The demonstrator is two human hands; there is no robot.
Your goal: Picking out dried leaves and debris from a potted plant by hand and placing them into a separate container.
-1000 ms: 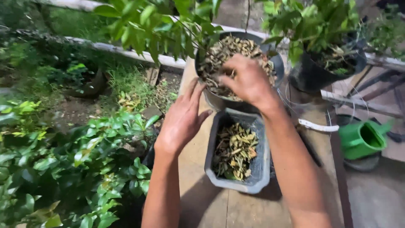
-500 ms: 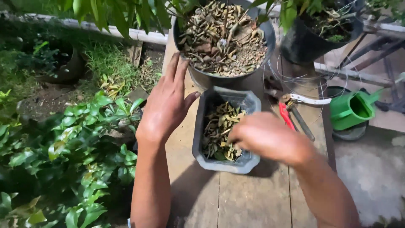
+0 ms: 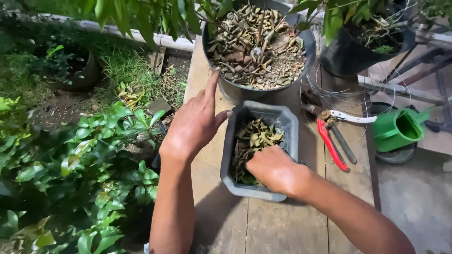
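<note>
Item: grey octagonal planter (image 3: 262, 190), sitting mid-bench (image 3: 263, 226), at 6 o'clock from the round black pot (image 3: 235, 91).

Contents: dry leaves (image 3: 256, 138), light, brittle, likely crumbling under pressure.

Your right hand (image 3: 273, 170) is pressing into them, grip curled; contents cannot be told.

Your left hand (image 3: 195, 124) is hovering with fingers spread at the planter's 9 o'clock.

Probably stiff plastic: you are best taking it by the rim.

red-handled pruners (image 3: 332, 143) on wood bench (image 3: 282, 226), green watering can (image 3: 400, 129) at right, wire coil (image 3: 348, 94), black pot w/ plant (image 3: 362, 44), leafy shrub (image 3: 70, 174) left.
</note>
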